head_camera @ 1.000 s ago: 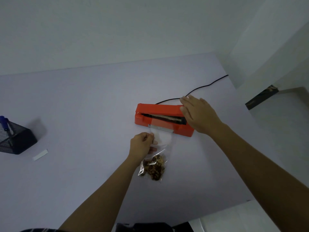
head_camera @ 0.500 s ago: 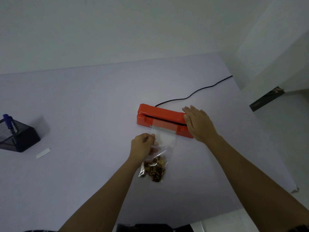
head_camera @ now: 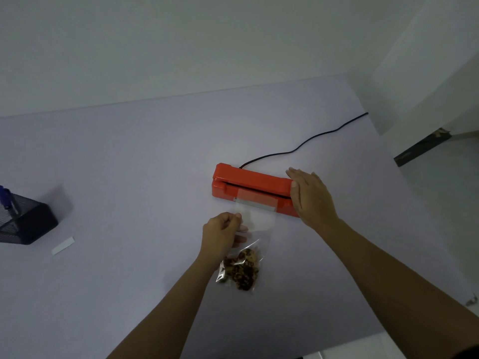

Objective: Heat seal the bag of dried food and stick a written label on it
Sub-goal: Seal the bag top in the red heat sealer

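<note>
A red heat sealer (head_camera: 248, 181) lies across the middle of the pale table, its lid down. A clear bag of dried food (head_camera: 242, 270) lies in front of it, and the bag's open top runs into the sealer's slot. My left hand (head_camera: 223, 235) pinches the bag's left edge just above the brown food. My right hand (head_camera: 311, 196) lies flat, palm down, on the right end of the sealer's lid. A blank white label strip (head_camera: 63, 245) lies far to the left.
A black mesh pen holder (head_camera: 24, 221) with a blue pen (head_camera: 5, 196) stands at the left edge. The sealer's black cord (head_camera: 305, 142) trails to the table's back right corner. The table's right and front edges are close.
The sealer's lid, raised a second ago, has come down onto the bag's top under my right hand. My left hand has kept its pinch on the bag.
</note>
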The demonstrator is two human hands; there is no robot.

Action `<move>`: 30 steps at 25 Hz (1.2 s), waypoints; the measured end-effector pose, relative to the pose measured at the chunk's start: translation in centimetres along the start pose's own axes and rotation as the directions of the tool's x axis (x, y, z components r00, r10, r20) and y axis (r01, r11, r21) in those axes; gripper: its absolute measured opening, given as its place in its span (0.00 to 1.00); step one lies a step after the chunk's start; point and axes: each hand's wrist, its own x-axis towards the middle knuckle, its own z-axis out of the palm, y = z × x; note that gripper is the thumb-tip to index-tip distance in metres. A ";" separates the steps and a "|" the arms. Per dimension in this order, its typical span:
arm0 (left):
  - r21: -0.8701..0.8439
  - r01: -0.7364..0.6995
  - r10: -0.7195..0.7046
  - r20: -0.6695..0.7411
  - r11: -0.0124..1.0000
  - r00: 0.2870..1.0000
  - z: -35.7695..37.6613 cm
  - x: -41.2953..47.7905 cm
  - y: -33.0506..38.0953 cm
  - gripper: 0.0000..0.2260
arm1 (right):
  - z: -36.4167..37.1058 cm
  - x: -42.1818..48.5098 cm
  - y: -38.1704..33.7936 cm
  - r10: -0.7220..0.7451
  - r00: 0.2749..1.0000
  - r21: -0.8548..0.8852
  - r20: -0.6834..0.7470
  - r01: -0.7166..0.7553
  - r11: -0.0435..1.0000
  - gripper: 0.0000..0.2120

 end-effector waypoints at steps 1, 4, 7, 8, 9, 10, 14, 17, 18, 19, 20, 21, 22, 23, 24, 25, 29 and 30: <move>0.001 -0.001 0.001 -0.001 1.000 1.000 0.0 0.0 -0.1 0.11 | 0.1 0.0 0.0 -0.002 1.000 0.004 -0.002 0.002 1.000 0.27; 0.009 -0.009 0.010 -0.003 1.000 1.000 0.1 0.1 -0.1 0.11 | 0.1 0.0 0.1 -0.004 1.000 0.016 -0.009 0.005 1.000 0.27; 0.004 -0.007 0.007 -0.008 1.000 1.000 0.1 0.1 -0.1 0.11 | 0.2 0.0 0.1 -0.008 1.000 0.019 -0.022 0.008 1.000 0.27; 0.004 -0.006 0.006 -0.008 1.000 1.000 0.1 0.1 -0.1 0.11 | 0.3 0.0 0.1 -0.011 1.000 0.019 -0.024 0.011 1.000 0.27; 0.006 -0.005 0.006 -0.010 1.000 1.000 0.1 0.1 -0.1 0.11 | 0.3 -0.1 0.2 -0.012 1.000 0.019 -0.027 0.013 1.000 0.27; 0.008 -0.007 0.007 -0.010 1.000 1.000 0.1 0.1 -0.1 0.11 | 0.4 -0.1 0.2 -0.012 0.999 0.019 -0.029 0.013 1.000 0.27; -0.004 -0.006 0.006 -0.011 1.000 1.000 0.2 0.1 0.0 0.11 | 0.4 -0.1 0.3 -0.014 0.999 0.025 -0.034 0.015 1.000 0.27; -0.002 -0.014 0.014 -0.017 1.000 1.000 0.2 0.0 -0.1 0.11 | 0.3 -0.1 0.2 -0.013 0.999 0.030 -0.037 0.014 0.999 0.27; -0.001 -0.017 0.017 -0.017 1.000 1.000 0.3 0.0 -0.1 0.11 | 0.3 -0.2 0.3 -0.012 0.999 0.031 -0.038 0.013 0.999 0.27; -0.002 -0.019 0.019 -0.017 1.000 1.000 0.3 0.0 -0.1 0.11 | 0.3 -0.2 0.3 -0.012 0.999 0.030 -0.039 0.013 0.999 0.27; -0.003 -0.019 0.019 -0.017 1.000 1.000 0.3 0.0 -0.1 0.11 | 0.4 -0.2 0.3 -0.012 0.999 0.030 -0.039 0.013 0.999 0.27; -0.003 -0.020 0.020 -0.017 1.000 1.000 0.2 0.0 -0.1 0.11 | 0.4 -0.2 0.3 -0.012 0.999 0.031 -0.040 0.013 0.999 0.27; -0.003 -0.021 0.021 -0.017 1.000 1.000 0.2 0.0 -0.1 0.11 | 0.4 -0.2 0.2 -0.012 0.999 0.033 -0.040 0.013 0.999 0.27; -0.003 -0.023 0.022 -0.017 1.000 1.000 0.2 0.0 -0.1 0.11 | 0.4 -0.2 0.2 -0.012 0.999 0.033 -0.040 0.013 0.999 0.27; -0.002 -0.024 0.024 -0.017 1.000 1.000 0.2 -0.1 -0.1 0.11 | 0.4 -0.2 0.2 -0.012 0.999 0.031 -0.041 0.013 0.999 0.27; 0.000 -0.026 0.026 -0.016 1.000 1.000 0.2 -0.1 -0.1 0.11 | 0.4 -0.2 0.2 -0.012 0.999 0.030 -0.041 0.013 0.999 0.27; -0.003 -0.027 0.027 -0.016 1.000 1.000 0.1 -0.1 -0.1 0.11 | 0.4 -0.3 0.2 -0.008 0.999 0.027 -0.035 0.009 1.000 0.27; -0.004 -0.029 0.029 -0.016 1.000 0.999 0.2 -0.1 0.0 0.11 | 0.4 -0.2 0.3 -0.009 0.999 0.027 -0.033 0.010 1.000 0.27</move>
